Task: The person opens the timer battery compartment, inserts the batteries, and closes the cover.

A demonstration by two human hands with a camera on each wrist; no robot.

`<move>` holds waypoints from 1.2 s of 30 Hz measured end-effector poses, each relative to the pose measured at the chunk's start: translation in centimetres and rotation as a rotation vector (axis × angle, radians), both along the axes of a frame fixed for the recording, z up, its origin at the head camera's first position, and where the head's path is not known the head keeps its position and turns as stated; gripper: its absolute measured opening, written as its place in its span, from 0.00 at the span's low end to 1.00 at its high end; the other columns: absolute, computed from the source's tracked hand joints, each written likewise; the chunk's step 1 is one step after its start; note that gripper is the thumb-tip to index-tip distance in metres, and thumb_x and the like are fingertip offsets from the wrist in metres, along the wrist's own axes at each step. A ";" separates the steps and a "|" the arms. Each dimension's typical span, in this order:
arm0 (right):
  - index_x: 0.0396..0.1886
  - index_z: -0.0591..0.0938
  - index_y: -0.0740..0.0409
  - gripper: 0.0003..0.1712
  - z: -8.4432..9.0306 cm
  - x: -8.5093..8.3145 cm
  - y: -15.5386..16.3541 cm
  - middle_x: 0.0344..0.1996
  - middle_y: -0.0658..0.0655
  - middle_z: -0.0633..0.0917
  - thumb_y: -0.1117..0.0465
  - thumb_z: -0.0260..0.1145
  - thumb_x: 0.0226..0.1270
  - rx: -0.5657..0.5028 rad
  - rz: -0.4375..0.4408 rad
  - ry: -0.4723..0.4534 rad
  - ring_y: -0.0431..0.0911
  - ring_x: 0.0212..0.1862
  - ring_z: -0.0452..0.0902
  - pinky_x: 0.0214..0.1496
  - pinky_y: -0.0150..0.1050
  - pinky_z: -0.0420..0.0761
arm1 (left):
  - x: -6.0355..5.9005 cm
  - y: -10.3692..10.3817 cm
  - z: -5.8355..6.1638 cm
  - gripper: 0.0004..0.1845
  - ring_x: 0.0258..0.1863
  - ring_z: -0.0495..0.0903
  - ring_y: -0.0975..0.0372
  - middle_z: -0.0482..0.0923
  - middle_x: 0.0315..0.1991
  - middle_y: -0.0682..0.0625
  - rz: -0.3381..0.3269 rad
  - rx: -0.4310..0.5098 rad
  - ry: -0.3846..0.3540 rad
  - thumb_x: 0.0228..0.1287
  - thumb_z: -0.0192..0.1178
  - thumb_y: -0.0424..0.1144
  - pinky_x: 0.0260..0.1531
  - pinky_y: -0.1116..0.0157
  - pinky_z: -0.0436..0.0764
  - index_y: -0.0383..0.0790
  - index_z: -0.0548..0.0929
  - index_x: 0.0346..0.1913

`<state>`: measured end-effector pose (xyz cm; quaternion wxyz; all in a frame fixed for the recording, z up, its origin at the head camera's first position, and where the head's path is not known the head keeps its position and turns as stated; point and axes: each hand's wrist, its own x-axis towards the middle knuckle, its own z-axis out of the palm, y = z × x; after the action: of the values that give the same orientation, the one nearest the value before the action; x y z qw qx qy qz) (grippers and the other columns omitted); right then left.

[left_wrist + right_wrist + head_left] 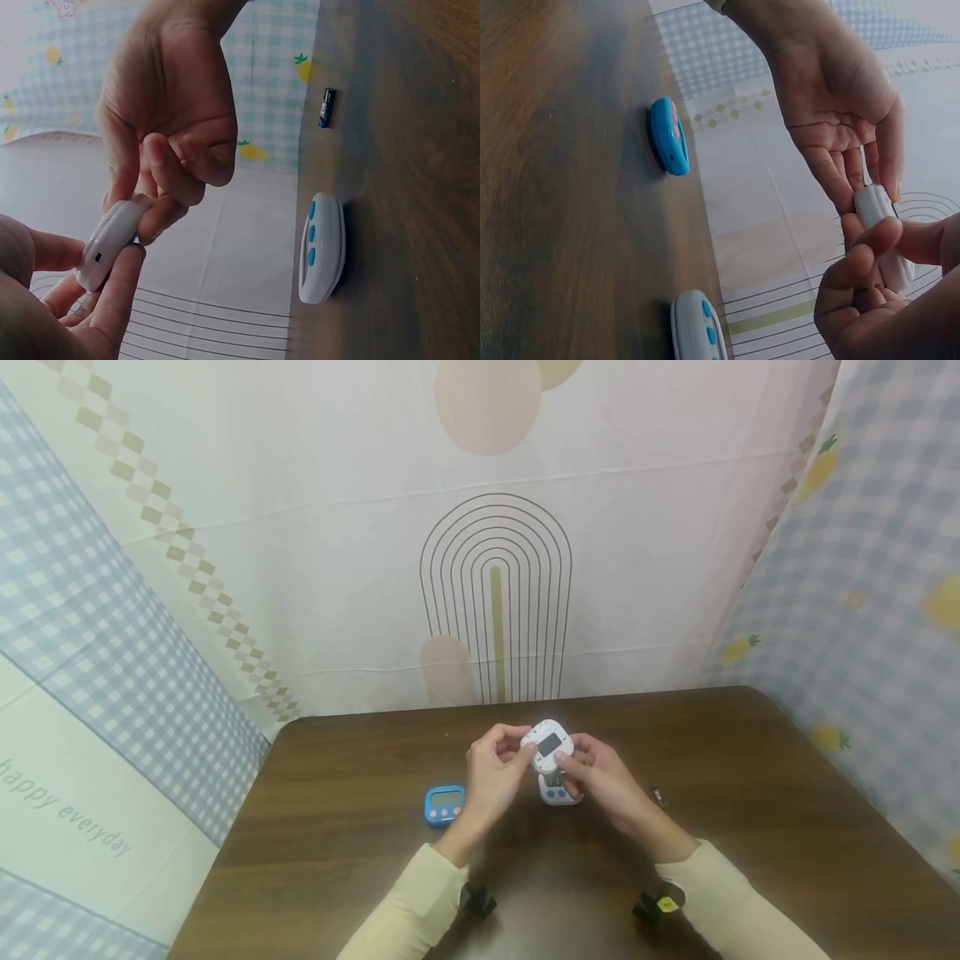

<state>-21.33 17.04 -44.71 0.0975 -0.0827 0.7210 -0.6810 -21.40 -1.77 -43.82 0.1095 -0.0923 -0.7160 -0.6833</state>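
Blue timer (445,804) left of hands, white timer (558,791) under, battery (658,794) right.

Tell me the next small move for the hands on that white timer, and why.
Probably reach for the battery with the right hand. Both hands pinch the white timer above the table, its back with a dark rectangular recess facing up, apparently an open battery bay. The left hand could hold it alone. The battery lies loose on the right.
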 end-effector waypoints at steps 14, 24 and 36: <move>0.71 0.77 0.55 0.32 0.0 0.2 -0.4 0.53 0.64 0.86 0.59 0.75 0.69 0.223 -0.143 0.257 0.51 0.43 0.87 0.45 0.46 0.90 | -0.2 -0.6 0.3 0.10 0.38 0.91 0.55 0.91 0.45 0.42 0.007 -0.055 -0.014 0.70 0.69 0.32 0.37 0.53 0.93 0.38 0.87 0.52; 0.75 0.74 0.61 0.36 0.1 -0.4 0.2 0.68 0.67 0.80 0.56 0.74 0.72 -0.027 -0.046 0.045 0.52 0.54 0.89 0.62 0.50 0.87 | 0.0 -0.5 0.5 0.17 0.41 0.91 0.51 0.88 0.53 0.37 -0.096 0.034 -0.007 0.78 0.52 0.26 0.42 0.58 0.93 0.32 0.84 0.61; 0.75 0.71 0.69 0.34 0.5 -0.3 0.7 0.62 0.65 0.85 0.52 0.64 0.81 -0.137 0.032 -0.052 0.47 0.53 0.90 0.61 0.41 0.88 | 0.7 -0.4 0.5 0.34 0.56 0.87 0.51 0.83 0.59 0.42 -0.130 -0.345 0.268 0.62 0.73 0.25 0.49 0.67 0.90 0.41 0.79 0.71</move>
<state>-21.66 17.69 -44.25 0.1213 -0.0831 0.6687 -0.7288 -20.74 -2.20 -43.28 0.1416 -0.2456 -0.7939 -0.5379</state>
